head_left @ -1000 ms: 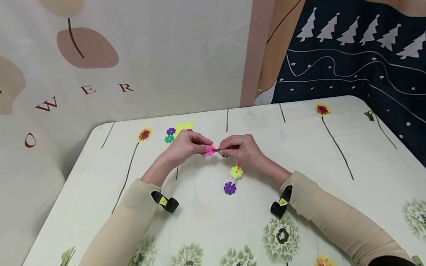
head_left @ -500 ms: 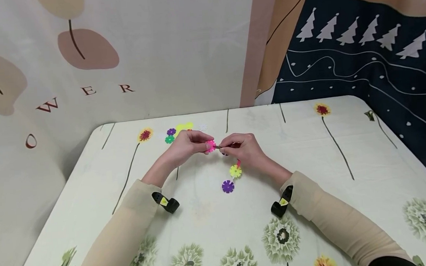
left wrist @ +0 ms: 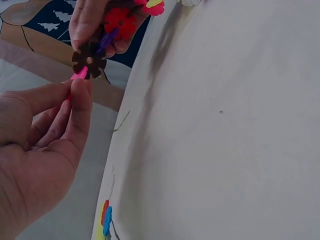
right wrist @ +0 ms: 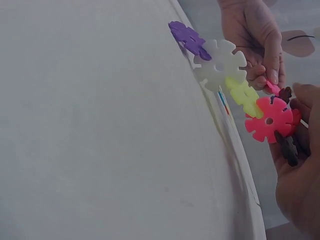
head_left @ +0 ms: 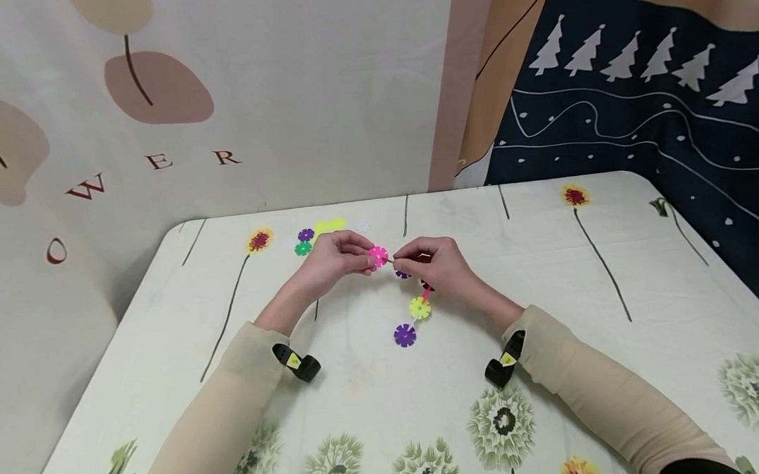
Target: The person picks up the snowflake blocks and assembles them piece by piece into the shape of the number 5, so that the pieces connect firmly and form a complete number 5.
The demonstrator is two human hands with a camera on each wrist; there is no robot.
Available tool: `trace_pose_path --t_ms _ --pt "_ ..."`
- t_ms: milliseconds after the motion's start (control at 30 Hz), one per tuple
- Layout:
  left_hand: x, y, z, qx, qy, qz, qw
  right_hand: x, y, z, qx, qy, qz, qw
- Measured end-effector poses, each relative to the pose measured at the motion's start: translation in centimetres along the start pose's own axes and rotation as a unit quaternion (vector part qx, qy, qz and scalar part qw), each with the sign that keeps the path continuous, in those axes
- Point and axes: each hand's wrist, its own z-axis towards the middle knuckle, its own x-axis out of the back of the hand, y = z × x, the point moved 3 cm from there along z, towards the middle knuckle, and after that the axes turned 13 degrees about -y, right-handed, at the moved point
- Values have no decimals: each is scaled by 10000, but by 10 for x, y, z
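My left hand (head_left: 336, 260) pinches a pink notched snowflake disc (head_left: 378, 257) between thumb and fingertips. In the left wrist view the pink disc's edge meets a dark brown disc (left wrist: 79, 64). My right hand (head_left: 441, 262) pinches at that brown disc and bears the chain of linked discs. Behind the brown disc come a purple one (left wrist: 106, 41) and a red one (left wrist: 120, 20), partly covered by fingers. Farther along the chain, the right wrist view shows a black disc (right wrist: 287, 149), a pinkish-red disc (right wrist: 257, 127), a yellow one (right wrist: 242, 95), a white one (right wrist: 222, 79) and a purple end disc (right wrist: 187, 39).
Behind my left hand, loose discs lie on the table, among them a purple one (head_left: 306, 234), a green one (head_left: 303, 249) and yellow ones (head_left: 331, 226). A flower-print cloth (head_left: 361, 407) covers the table. Printed fabric (head_left: 323, 112) hangs along its back edge.
The pink disc has shifted slightly up and right and now shows more of its face. The chain's hanging end has swung a little left. Both hands stay nearly in place.
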Motion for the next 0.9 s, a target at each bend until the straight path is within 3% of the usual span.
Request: trace_pose_path --t_ms 300,600,900 --pt "-1 1 0 -240 -23 45 9997 2 1 6 -375 226 93 9990" --pt "-6 1 1 -295 -138 113 9994 -3 -1 12 -668 34 521 9964" --pt "11 -1 -8 -130 151 46 9998 4 2 8 -867 105 281 9958"
